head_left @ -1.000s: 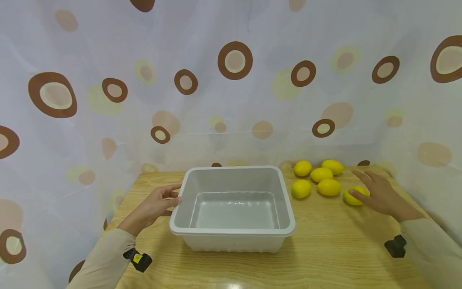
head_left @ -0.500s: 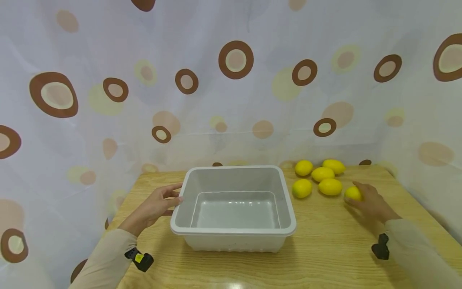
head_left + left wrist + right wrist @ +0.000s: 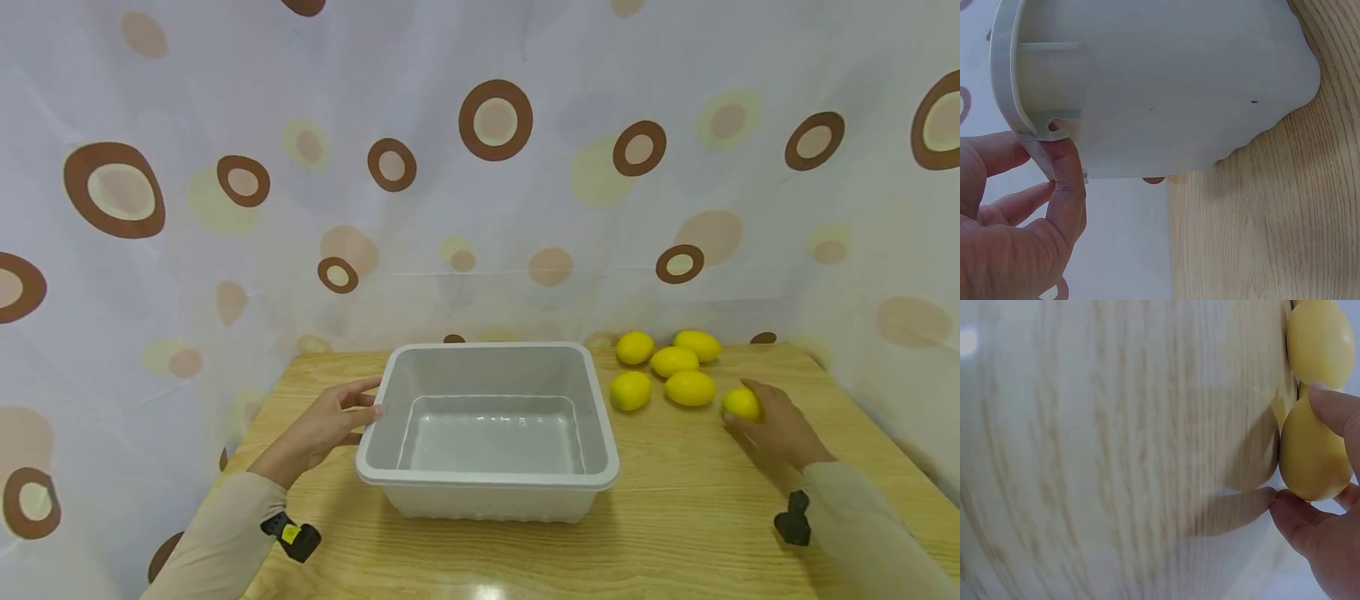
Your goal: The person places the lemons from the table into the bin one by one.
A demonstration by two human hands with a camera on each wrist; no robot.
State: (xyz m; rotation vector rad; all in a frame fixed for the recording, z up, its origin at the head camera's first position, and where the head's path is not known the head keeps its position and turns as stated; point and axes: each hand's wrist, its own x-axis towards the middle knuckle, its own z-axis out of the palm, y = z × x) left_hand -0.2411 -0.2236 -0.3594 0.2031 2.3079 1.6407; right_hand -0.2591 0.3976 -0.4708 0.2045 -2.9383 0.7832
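Observation:
A grey-white plastic basin (image 3: 487, 502) stands on the wooden table, nothing lying inside it. My left hand (image 3: 328, 419) pinches its left rim, thumb on top; the left wrist view shows fingers curled under the rim's edge (image 3: 1005, 69). At the right, my right hand (image 3: 782, 427) holds the nearest yellow lemon (image 3: 739, 405) between thumb and fingers. In the right wrist view that lemon (image 3: 1313, 453) sits at the tabletop, fingers around its sides. Several more lemons lie just beyond it, among them a lemon (image 3: 690, 389) close by.
The other lemons, such as the one at the back (image 3: 697, 344), lie between the basin's right side and the right hand. A patterned curtain (image 3: 420, 225) hangs behind the table (image 3: 675, 517) and along both sides.
My right hand has come down and inward from over the lemon, and its thumb and fingers have closed around it. The left hand stays at the basin's rim.

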